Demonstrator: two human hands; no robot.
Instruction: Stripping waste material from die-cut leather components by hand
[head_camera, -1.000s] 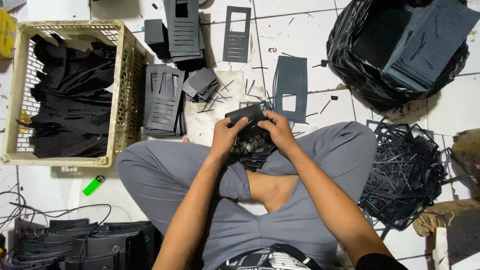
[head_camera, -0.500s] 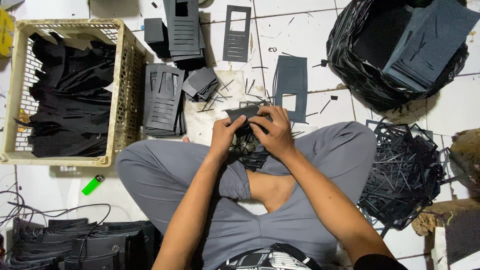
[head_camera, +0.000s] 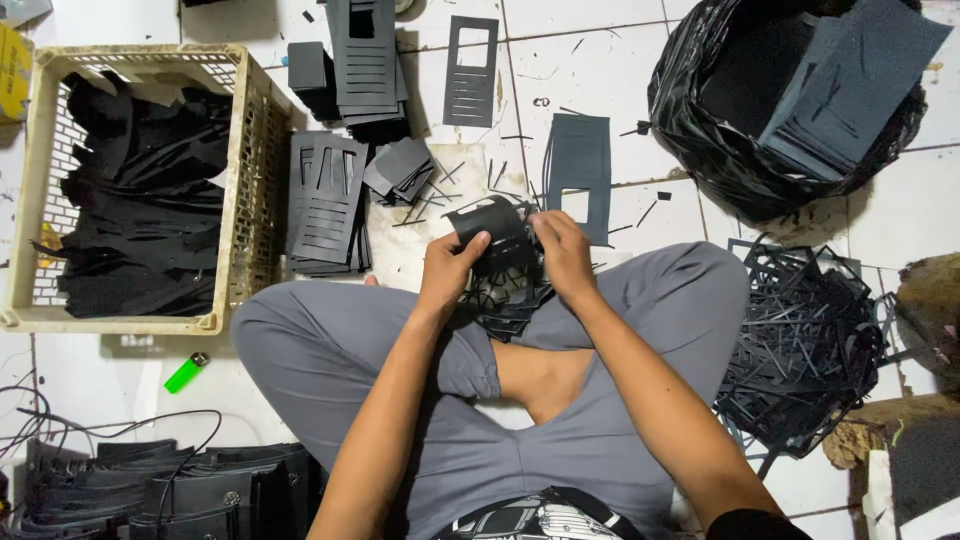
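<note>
Light was bright and even from overhead, throwing soft shadows under the crate. The black bag showed small glints. Focus was sharp, with slight wide-angle bending at the edges.

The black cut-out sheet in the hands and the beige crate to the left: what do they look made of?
The black cut-out sheet, held by the left hand and right hand, looks like thin matte card or foam sheet: it curls and carries clean die-cut slots. Which of the two is unclear. The beige crate looks like moulded plastic, with a lattice wall and slight sheen.
</note>
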